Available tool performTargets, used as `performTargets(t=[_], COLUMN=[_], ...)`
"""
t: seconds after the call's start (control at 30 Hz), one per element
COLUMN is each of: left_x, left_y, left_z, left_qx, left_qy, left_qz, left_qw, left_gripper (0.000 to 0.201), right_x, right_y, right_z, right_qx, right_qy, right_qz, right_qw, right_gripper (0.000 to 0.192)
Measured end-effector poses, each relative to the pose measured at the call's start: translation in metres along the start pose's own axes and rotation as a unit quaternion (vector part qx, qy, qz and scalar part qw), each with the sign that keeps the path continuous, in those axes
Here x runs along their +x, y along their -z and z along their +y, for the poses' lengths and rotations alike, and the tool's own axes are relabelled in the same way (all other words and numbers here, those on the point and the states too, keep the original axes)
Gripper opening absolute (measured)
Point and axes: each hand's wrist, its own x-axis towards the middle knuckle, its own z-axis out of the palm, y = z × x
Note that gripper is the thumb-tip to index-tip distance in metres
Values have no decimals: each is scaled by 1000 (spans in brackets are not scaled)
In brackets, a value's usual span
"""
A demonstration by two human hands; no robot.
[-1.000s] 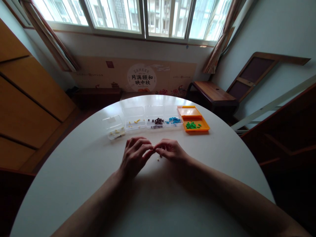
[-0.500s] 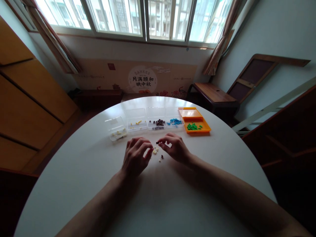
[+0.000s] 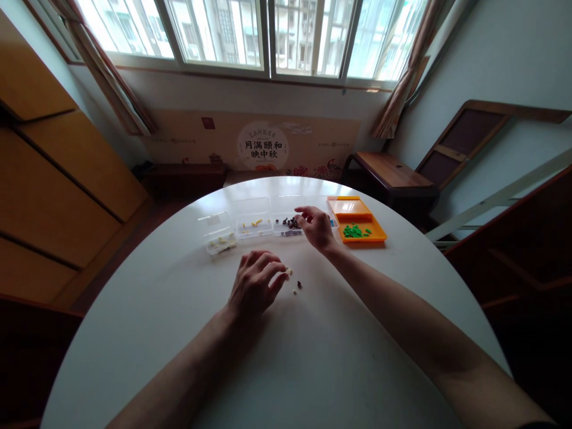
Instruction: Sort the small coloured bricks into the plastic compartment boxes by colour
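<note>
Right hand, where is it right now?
In the head view, the right hand reaches over the clear box of dark pieces, left of the orange tray at the table's far side.

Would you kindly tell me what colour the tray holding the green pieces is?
Orange: the tray at the right end of the row, seen in the head view.

right hand [image 3: 316, 227] over dark-bead box [image 3: 288, 218], left hand [image 3: 254, 287] by loose beads [image 3: 295, 285]

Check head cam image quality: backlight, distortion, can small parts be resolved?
Head view: the windows are blown out and backlight the scene, so the table looks dim and grey. Wide-angle distortion bows the walls and table edge. Soft shadows lie under both forearms. The loose pieces by the left hand are only specks; what the right hand touches over the clear boxes cannot be told.
</note>
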Motion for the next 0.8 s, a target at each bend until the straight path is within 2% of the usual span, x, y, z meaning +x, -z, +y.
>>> performTargets(t=[0.17, 0.3, 0.43, 0.6, 0.8], left_x=[-2, -1, 2, 4, 6], left_y=[-3, -4, -4, -6, -10], left_z=[-3, -1, 2, 3, 2], left_qx=[-2, -5, -20, -29, -32], left_qy=[-7, -73, -112, -86, -54], left_qz=[-44, -111, -139, -166, -157], left_qw=[999, 991, 984, 982, 986], left_gripper=[5, 19, 21, 18, 17], right_x=[-30, -47, -54, -60, -65], right_y=[15, 25, 29, 31, 32], right_z=[13, 19, 15, 12, 10], right_qx=[-9, -11, -2, -18, -29], right_qy=[43, 73, 88, 123, 161], right_qz=[-29, -65, -69, -82, -102], right_qw=[999, 995, 994, 989, 981], right_gripper=[17, 15, 13, 13, 13])
